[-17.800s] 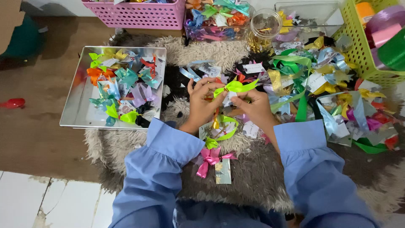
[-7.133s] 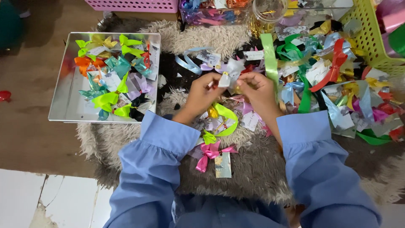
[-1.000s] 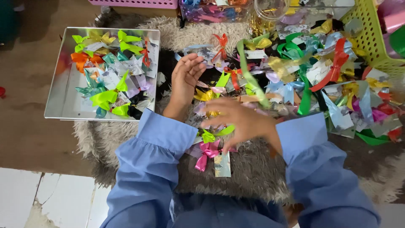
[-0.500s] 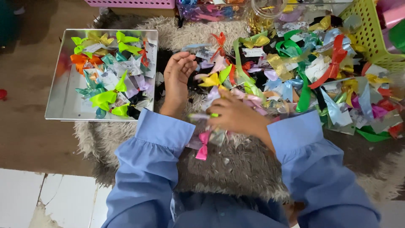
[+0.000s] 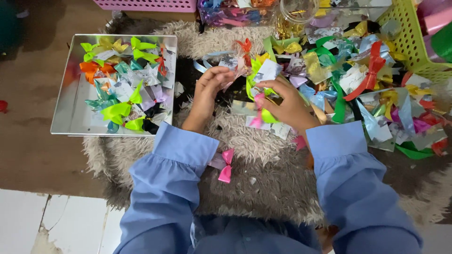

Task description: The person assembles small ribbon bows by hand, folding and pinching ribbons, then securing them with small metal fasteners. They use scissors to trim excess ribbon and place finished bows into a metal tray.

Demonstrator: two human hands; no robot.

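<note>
- A pink bow [image 5: 225, 165] lies on the shaggy rug [image 5: 263, 188].
- The right hand [image 5: 288, 101] grips green-and-pink ribbons [image 5: 260, 106]; the left hand [image 5: 210, 87] pinches a small white card [image 5: 229, 62].
- Behind, a silver tray [image 5: 70, 117] holds bows; a yellow basket [image 5: 409, 42] stands far right.

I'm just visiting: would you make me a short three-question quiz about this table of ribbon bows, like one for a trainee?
1. True or false: the silver tray holding finished bows lies on the person's left.
2. Which colour is the bow lying on the fuzzy mat between the two blue sleeves? A pink, B black, C white.
3. Fill in: the right hand holds a bunch of ribbons, chiefly lime green and ____.

Key
1. True.
2. A.
3. Pink. The left hand meets it with fingers pinching at the same bunch.
</note>
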